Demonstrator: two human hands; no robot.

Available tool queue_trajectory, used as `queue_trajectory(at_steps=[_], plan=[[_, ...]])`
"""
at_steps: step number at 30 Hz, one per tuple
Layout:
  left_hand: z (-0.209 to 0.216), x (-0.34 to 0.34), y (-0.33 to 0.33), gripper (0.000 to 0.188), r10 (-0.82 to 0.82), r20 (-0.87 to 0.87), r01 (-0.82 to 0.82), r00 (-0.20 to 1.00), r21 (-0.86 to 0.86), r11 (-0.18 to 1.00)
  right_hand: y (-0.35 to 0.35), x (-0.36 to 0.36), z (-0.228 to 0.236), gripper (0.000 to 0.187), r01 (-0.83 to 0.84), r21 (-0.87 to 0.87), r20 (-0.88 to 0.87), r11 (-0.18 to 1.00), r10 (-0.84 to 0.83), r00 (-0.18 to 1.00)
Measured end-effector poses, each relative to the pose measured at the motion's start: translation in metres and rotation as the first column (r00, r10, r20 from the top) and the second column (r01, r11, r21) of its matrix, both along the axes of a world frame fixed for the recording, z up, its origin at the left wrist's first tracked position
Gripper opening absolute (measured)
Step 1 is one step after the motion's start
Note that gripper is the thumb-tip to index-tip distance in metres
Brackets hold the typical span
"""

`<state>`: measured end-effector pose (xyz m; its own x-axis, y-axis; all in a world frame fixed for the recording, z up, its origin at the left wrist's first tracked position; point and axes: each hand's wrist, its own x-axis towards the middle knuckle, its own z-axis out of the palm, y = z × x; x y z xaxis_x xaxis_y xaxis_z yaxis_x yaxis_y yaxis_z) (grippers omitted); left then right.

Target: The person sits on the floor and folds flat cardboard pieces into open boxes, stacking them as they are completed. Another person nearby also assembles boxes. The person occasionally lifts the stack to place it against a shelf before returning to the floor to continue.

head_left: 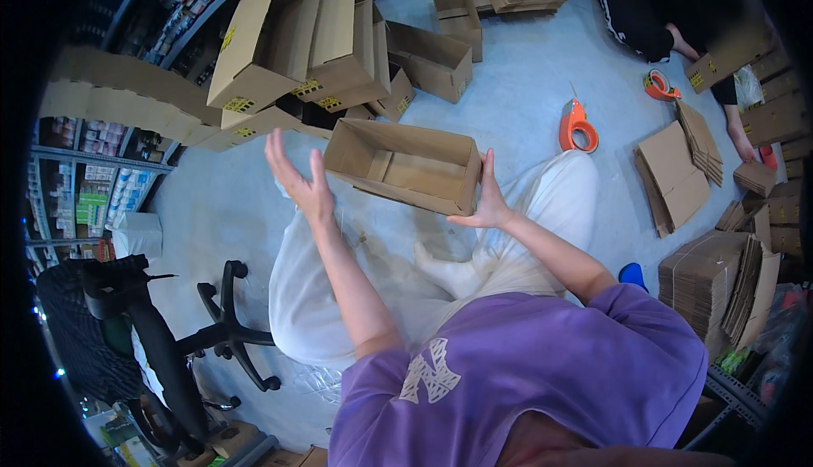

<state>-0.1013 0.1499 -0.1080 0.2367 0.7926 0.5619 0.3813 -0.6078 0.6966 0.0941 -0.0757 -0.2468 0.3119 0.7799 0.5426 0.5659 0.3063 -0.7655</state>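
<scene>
In front of me a small, long cardboard box stands open at the top, with a bare inside. My right hand grips its right end, thumb along the outer wall and fingers under the lower corner. Just off the box's left end, my left hand is raised with fingers stretched out and holds nothing. An orange tape dispenser lies on the floor beyond my right knee.
Open cardboard boxes are piled at the far left. Flattened cartons lie at right, near a second orange tape dispenser and another person's leg. A wheeled chair base stands left; tied cardboard sits right.
</scene>
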Motion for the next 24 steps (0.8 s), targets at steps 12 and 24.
queue_trajectory(at_steps=[12, 24], plan=[[-0.181, -0.030, 0.025, 0.034, -0.242, 0.223, 0.325, 0.944, -0.747, 0.580, -0.004, 0.021, 0.062, 0.078, 0.195, 0.065, -0.153, 0.979, -0.184, 0.971], [-0.154, -0.022, 0.007, 0.039, -0.445, 0.224, 0.365, 0.867, -0.894, 0.260, -0.046, 0.013, 0.076, 0.072, 0.017, 0.213, 0.160, 0.977, -0.052, 0.986]])
